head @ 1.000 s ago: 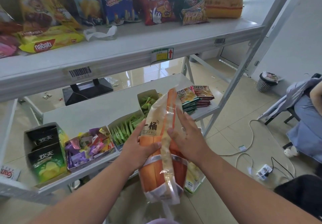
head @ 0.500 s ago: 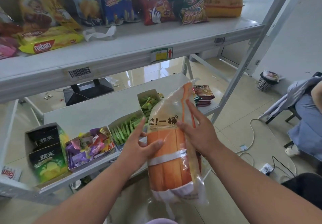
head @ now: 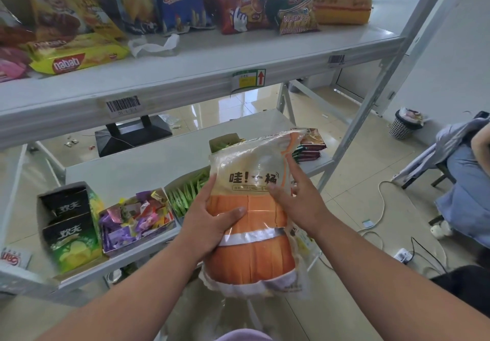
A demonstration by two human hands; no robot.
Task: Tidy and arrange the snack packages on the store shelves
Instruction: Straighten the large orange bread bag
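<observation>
**Orange snack bag held upright before the lower shelf**

The left hand [head: 212, 224] grips the orange snack bag [head: 252, 221], thumb curled across its front; the right hand [head: 297, 197] rests straight fingers [head: 293, 171] on it. Its long axis stands vertical, the lower shelf [head: 148, 163] beyond.

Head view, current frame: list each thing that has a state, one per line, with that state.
Orange snack bag: sealed, held upright off the shelf.
Left hand: grips the bag's left side, thumb across the front.
Right hand: fingers straight, touching the bag's right side.
Candy box: open, full of mixed wrappers.
Green sachet box: open, sachets standing on edge.
Yellow wafer pack: lying flat on the upper shelf.
Chip bags: standing.
</observation>
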